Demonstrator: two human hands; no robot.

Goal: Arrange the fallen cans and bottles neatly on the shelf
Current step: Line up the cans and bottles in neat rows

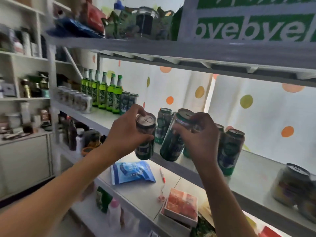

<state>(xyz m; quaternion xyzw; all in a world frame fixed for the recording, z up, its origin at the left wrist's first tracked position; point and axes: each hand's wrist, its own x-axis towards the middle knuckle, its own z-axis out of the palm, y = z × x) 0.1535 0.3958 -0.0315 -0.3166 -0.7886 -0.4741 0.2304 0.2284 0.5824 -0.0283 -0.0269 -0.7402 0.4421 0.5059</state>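
A: Two green cans were held at the centre of the frame, one in each hand, just in front of the edge of the middle shelf point(95, 115).

B: The left hand point(125, 132) was wrapped around the upper part of the left can point(145, 139), fingers over its silver top and thumb along its side. That can was seen nearly upright, its base below the shelf edge.

A: And the right hand point(198, 134) was clamped on the right can point(174, 139), gripped near its top rim. It was tilted, top leaning right, base swung toward the left can. The two cans were just beside each other; contact could not be told.

B: Behind the hands, another green can point(164, 124) was seen standing on the shelf, and to the right of the right wrist a further upright can point(230, 151) was placed near the front edge.

A: At centre left, a row of green bottles point(104, 93) was lined up on the same shelf, with silver cans point(77, 100) ahead of them and two dark cans point(129, 101) at the row's right end.

B: On the lower shelf, below the hands, a blue packet point(131, 171) and a red pen point(162, 175) were laid flat. Far right, a blurred can point(294, 183) was noted.
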